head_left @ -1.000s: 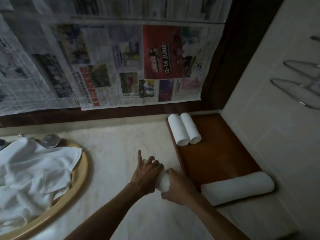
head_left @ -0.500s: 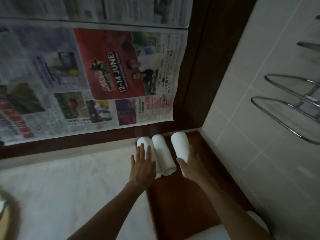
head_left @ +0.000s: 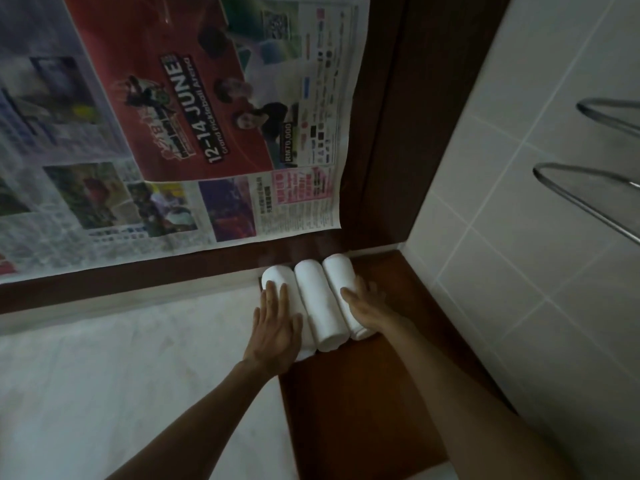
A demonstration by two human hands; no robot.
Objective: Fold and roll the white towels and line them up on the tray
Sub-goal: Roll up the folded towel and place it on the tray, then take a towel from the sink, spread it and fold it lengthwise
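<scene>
3 rolled white towels sit side by side at the far end of the brown tray (head_left: 346, 410), touching one another and close to the wall: the left roll (head_left: 277, 277), the middle roll (head_left: 318, 303) and the right roll (head_left: 341, 275). The left hand (head_left: 275, 327) lies flat on the left roll, fingers straight and together, pressing rather than gripping. The right hand (head_left: 369, 304) rests against the outer side of the right roll; its fingers look relaxed and only lightly bent, though they are a little blurred, so I cannot tell if they wrap it at all.

This looks like the lining-up step, the 2 hands squeezing the row from both sides to tidy it. The near ends are not quite level, so the next move probably calls for a gentle nudge to even them, without unrolling any.

Around them are the pale counter (head_left: 121, 393), a newspaper (head_left: 207, 133) hung on the wall behind, white tiles (head_left: 519, 202) and a metal rail (head_left: 588, 192) on the right.
</scene>
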